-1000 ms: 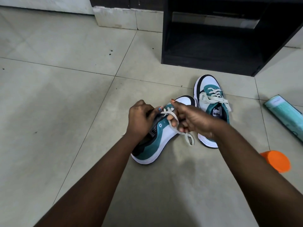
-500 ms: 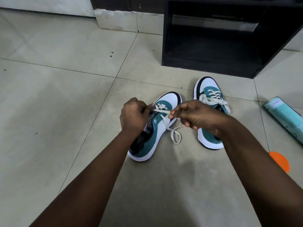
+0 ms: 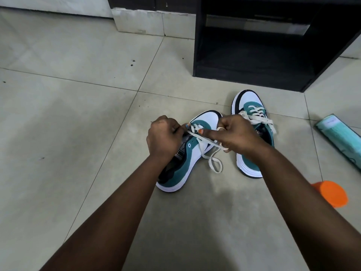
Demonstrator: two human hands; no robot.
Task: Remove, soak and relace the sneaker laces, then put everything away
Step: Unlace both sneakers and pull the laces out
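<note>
On the tiled floor (image 3: 58,133), the far sneaker (image 3: 252,133) sits fully laced beside the near sneaker (image 3: 187,159), only its lowest eyelets threaded. The left hand (image 3: 163,136) and right hand (image 3: 237,133) each pinch its lace (image 3: 205,140), so relacing looks partly done, with tidying away left.

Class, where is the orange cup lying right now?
In the head view, the orange cup lies on the floor at right, beside the right forearm, below the teal box.

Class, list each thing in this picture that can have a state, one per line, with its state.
Left sneaker: on floor, partly laced.
Its lace: stretched between both hands.
Left hand: pinches the lace.
Right hand: grips the lace.
Right sneaker: laced, upright.
Black cabinet: open-fronted.
Orange lid: on floor.
</note>
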